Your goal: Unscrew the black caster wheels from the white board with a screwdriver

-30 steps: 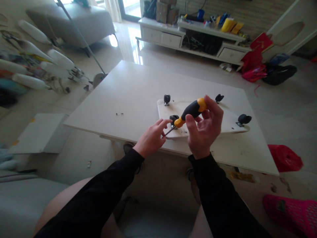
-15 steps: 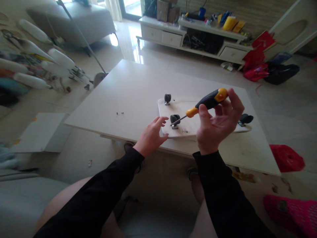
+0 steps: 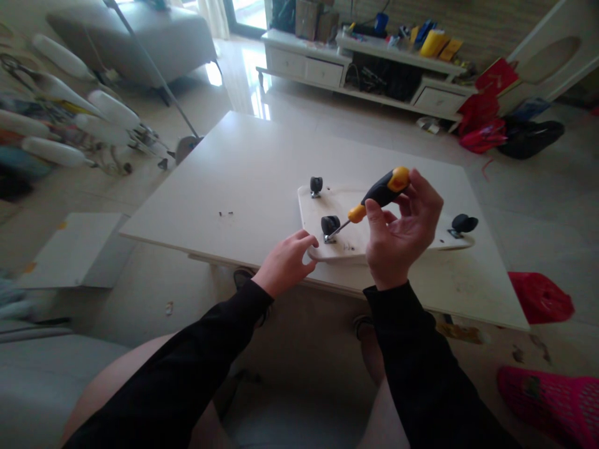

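My right hand (image 3: pixel 405 227) grips a screwdriver (image 3: pixel 382 190) with a black and yellow handle. Its shaft slants down to the left, and the tip meets the metal mounting plate of a black caster (image 3: pixel 330 226). This caster stands up from a white board (image 3: pixel 341 204) lying on the table. With fingers and thumb on either side, my left hand (image 3: pixel 289 260) holds the board's near left corner. Another caster (image 3: pixel 316 185) sits at the far left corner, and one more caster (image 3: pixel 463 223) at the right end. Part of the board is hidden behind my right hand.
Two small dark screws (image 3: pixel 225 214) lie on the white table (image 3: pixel 253 168), left of the board. Beyond the table runs a low white cabinet (image 3: pixel 304 65) with things on top. A red bag (image 3: pixel 540 298) and a pink perforated item (image 3: pixel 547 399) are at the right.
My right hand has moved left and slightly down, bringing the screwdriver tip onto the caster's plate. The left hand's fingers have closed in on the board's corner.
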{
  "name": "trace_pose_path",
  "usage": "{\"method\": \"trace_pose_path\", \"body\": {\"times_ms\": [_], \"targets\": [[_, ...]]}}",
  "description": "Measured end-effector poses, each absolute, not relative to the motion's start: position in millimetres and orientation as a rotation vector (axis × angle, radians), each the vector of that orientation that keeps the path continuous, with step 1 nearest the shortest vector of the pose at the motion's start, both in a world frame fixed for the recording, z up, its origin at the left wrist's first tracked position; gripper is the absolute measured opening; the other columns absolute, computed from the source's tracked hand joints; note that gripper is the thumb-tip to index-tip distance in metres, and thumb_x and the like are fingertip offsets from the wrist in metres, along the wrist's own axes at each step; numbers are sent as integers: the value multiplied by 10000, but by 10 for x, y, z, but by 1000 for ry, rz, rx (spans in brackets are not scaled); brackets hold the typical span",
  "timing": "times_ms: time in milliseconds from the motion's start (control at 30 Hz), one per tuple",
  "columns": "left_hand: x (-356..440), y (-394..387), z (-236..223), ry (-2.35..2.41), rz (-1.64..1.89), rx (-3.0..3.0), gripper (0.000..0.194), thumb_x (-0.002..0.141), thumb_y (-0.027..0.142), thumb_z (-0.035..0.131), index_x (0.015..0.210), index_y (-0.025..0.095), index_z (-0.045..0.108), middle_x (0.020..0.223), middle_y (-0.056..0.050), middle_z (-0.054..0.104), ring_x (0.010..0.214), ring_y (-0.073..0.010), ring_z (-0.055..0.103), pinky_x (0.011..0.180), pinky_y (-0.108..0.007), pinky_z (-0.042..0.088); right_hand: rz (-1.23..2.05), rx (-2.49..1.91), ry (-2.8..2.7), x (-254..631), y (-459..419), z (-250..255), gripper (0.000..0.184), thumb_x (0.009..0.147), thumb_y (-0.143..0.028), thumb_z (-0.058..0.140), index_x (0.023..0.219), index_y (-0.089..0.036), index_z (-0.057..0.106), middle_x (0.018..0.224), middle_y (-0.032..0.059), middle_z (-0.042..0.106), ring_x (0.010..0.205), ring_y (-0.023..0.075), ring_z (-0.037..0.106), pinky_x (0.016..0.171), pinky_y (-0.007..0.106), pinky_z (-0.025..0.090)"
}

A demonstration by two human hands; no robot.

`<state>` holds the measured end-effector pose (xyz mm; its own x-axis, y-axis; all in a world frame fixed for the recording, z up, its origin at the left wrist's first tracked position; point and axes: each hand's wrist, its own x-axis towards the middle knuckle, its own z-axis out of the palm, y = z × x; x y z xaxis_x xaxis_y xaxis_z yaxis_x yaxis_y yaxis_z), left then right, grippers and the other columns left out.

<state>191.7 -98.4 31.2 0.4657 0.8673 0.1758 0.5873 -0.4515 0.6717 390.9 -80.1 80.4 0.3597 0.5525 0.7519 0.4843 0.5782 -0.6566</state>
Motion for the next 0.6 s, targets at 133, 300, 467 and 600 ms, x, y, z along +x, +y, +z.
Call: {"method": "trace_pose_path", "body": {"times_ms": [133, 300, 467, 600], "targets": [[1923, -992, 312, 1186, 691, 2203, 239, 875, 106, 757, 1076, 222, 700, 1153, -73, 717, 1014, -253, 720, 917, -411, 595, 50, -1016, -1270, 3914, -800, 791, 574, 879, -465, 807, 1402, -383, 585, 1374, 58, 634, 1139, 251, 704, 704, 366, 701], [1933, -1004, 313, 1189, 653, 2235, 194, 904, 101, 724, 1062, 210, 699, 1136, -81, 721, 1013, -253, 708, 921, -413, 592, 69, -1004, -1280, 3913, -798, 779, 577, 880, -451, 813, 1407, -391, 586, 1372, 50, 635, 1095, 233, 708, 659, 326, 677], [1930, -1006, 297, 1176, 665, 2236, 186, 895, 82, 714, 1021, 217, 694, 1103, -70, 724, 1008, -245, 705, 923, -404, 591, 48, -1007, -1280, 3915, -780, 757, 568, 870, -460, 822, 1386, -378, 599, 1352, 50, 643, 1055, 223, 710, 610, 299, 658], [1928, -1007, 299, 1182, 647, 2236, 190, 888, 83, 722, 1015, 222, 695, 1106, -70, 724, 1015, -253, 702, 924, -412, 592, 62, -1027, -1293, 3912, -784, 748, 582, 874, -465, 817, 1403, -386, 589, 1354, 53, 647, 1038, 226, 714, 607, 312, 659]]}}
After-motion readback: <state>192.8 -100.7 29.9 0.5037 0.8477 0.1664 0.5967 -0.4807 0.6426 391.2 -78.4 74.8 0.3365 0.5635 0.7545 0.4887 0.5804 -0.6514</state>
